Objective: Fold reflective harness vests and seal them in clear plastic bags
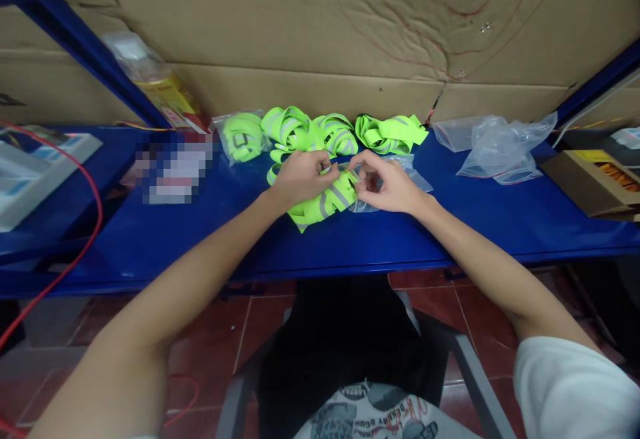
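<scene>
A neon yellow-green reflective strap [324, 207] with grey stripes lies bundled on the blue table in front of me. My left hand [306, 177] is closed over its upper left part, with thumb and fingers pinched together. At its right end my right hand [389, 183] pinches what looks like the edge of a clear plastic bag [416, 175], which spreads beneath and behind that hand. The exact grip points are partly hidden. Behind my hands lie several rolled reflective straps [289, 127]. One rolled strap sits inside a clear bag [244, 137] at the left.
Clear zip bags [500, 149] are piled at the right, next to an open cardboard box [593, 182]. A yellow-labelled bottle [163, 89] stands at the back left. A red cable [97, 205] hangs across the left side. Cardboard [280, 32] walls the back of the blue table [200, 239].
</scene>
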A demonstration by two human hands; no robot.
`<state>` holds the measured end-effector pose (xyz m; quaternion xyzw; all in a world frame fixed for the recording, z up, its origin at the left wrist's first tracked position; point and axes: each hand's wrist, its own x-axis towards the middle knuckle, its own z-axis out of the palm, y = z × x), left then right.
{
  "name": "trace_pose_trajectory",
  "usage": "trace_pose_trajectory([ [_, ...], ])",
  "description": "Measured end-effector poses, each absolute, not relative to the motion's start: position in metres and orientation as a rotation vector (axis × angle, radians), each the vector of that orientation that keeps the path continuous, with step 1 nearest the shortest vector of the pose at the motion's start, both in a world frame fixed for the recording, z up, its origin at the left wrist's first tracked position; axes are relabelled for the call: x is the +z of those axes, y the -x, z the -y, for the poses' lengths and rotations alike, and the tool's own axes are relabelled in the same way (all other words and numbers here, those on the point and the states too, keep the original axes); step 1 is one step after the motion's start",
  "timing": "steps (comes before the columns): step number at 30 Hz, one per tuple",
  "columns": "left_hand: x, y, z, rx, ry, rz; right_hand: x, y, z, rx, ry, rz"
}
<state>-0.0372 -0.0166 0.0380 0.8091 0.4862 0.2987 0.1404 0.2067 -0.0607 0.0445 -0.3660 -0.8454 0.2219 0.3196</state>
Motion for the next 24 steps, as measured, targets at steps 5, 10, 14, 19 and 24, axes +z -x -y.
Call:
trace_pose_trajectory([
  [5, 0.039, 0.039, 0.019, 0.871, -2.416, -1.357, 0.045, -0.205, 0.064, 0.509, 0.931, 2.224],
  [10, 0.038, 0.038, 0.019, 0.840, -2.452, -1.385, 0.043, -0.210, 0.057, 0.619, 0.839, 2.114],
  [14, 0.035, 0.037, 0.017, 0.858, -2.517, -1.357, 0.042, -0.221, 0.046, 0.760, 0.768, 2.184],
  [19, 0.034, 0.035, 0.016, 0.887, -2.594, -1.322, 0.045, -0.233, 0.038, 0.747, 0.767, 2.262],
  [24, 0.036, 0.034, 0.018, 0.860, -2.645, -1.356, 0.044, -0.238, 0.034, 0.720, 0.727, 2.370],
])
